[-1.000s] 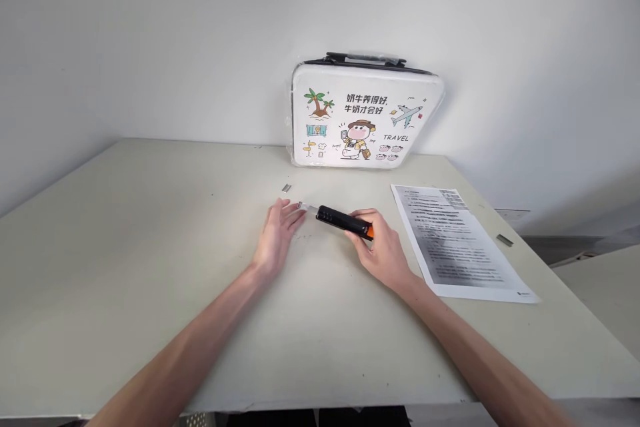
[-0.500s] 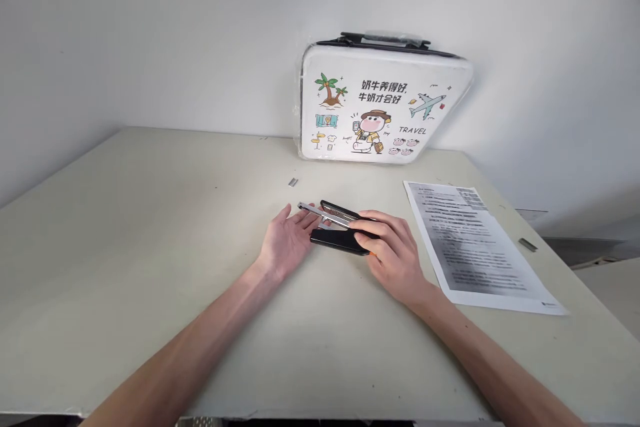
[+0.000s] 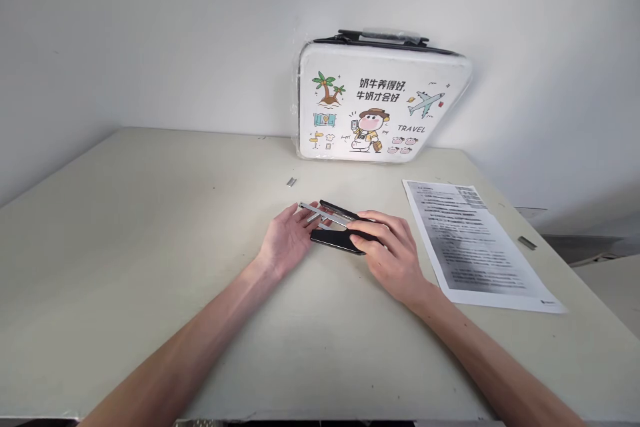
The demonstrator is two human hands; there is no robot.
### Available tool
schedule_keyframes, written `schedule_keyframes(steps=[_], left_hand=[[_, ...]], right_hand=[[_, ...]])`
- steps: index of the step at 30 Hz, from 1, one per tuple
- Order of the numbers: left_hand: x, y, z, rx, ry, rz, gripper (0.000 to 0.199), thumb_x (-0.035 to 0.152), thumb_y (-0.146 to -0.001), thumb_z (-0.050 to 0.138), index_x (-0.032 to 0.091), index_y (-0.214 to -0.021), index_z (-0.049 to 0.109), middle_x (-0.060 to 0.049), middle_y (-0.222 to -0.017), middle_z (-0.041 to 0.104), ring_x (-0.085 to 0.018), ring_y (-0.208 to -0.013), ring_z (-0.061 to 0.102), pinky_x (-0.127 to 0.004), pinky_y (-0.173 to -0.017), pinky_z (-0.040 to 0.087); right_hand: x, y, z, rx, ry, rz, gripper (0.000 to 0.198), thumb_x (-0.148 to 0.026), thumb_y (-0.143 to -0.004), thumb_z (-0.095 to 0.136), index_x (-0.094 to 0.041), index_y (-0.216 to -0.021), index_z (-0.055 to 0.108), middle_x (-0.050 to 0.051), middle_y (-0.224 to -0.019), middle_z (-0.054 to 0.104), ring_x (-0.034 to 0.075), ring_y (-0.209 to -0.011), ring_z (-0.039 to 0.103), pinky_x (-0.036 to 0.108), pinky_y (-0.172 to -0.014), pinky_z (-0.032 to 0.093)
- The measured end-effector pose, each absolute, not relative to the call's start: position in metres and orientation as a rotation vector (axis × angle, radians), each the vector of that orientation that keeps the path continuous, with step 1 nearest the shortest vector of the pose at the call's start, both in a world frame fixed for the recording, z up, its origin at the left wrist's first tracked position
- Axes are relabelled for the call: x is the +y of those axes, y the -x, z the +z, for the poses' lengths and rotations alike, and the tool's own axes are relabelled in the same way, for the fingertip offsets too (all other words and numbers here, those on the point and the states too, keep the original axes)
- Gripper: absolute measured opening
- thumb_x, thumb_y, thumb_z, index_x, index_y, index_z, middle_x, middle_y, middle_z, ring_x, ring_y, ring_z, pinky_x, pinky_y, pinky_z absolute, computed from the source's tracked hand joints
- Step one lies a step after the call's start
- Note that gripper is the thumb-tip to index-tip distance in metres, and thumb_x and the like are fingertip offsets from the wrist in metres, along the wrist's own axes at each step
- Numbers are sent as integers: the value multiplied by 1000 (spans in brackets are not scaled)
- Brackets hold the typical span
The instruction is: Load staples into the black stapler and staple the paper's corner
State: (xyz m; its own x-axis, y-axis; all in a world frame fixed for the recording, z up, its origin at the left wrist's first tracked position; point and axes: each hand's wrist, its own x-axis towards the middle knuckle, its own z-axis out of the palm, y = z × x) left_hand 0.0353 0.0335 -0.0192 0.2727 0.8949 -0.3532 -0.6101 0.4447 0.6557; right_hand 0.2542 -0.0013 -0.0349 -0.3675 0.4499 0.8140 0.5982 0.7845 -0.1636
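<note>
My right hand (image 3: 393, 250) is wrapped round the rear of a black stapler (image 3: 334, 239), which is spread apart with its silver magazine rail raised between the top arm and the base. My left hand (image 3: 286, 243) lies palm up, fingers stretched out beneath the front of the stapler. Small silver pieces that look like staples (image 3: 313, 217) show by the left fingers, under the rail; whether they rest on the fingers I cannot tell. Beyond the hands, a short strip of staples (image 3: 291, 182) lies on the table.
A white case (image 3: 385, 67) with cartoon prints and a black handle leans against the wall at the back of the table (image 3: 125, 247). To the right lies a printed sheet of paper (image 3: 500, 300), with another staple strip (image 3: 527, 242) beside it near the table's right edge.
Small silver pieces now show below the stapler's rail, by my left fingers. Both hands and the stapler have stayed almost in place.
</note>
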Motion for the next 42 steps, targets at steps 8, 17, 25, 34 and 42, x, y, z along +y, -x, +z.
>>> schedule_keyframes(steps=[8,17,25,34,42], left_hand=[[32,-38,-27,736,-652,1068,20,26,-100,68,14,-110,80,-13,-121,77,-25,-118,69,-35,-109,50],[31,-37,-27,776,-657,1117,16,16,-97,71,13,-109,81,-12,-119,79,-23,-121,71,-34,-117,47],[31,-40,-24,820,-588,1175,17,11,-94,72,14,-109,79,-12,-123,78,-24,-127,69,-37,-119,47],[31,-34,-18,826,-425,1204,8,19,-97,64,16,-96,72,-5,-90,68,-13,-77,65,-27,-76,54],[23,-33,-14,1013,-688,1189,41,29,-88,70,22,-129,66,4,-79,45,-12,-64,39,-26,-66,41]], right_hand=[[-1,-255,-32,-1995,841,-255,30,-4,-99,56,-32,-102,67,-1,-115,81,24,-122,69,44,-90,53],[0,-259,-34,-1982,932,-233,31,-4,-99,51,-32,-100,67,-1,-116,80,25,-122,69,47,-93,52],[2,-260,-34,-1941,950,-247,33,-2,-97,52,-32,-101,64,-1,-115,80,26,-121,70,48,-94,49],[3,-263,-35,-1859,973,-243,39,2,-90,50,-31,-108,58,3,-117,77,29,-121,68,52,-96,50],[3,-262,-38,-1830,956,-138,43,3,-85,53,-31,-111,58,4,-118,76,29,-122,66,53,-98,53]])
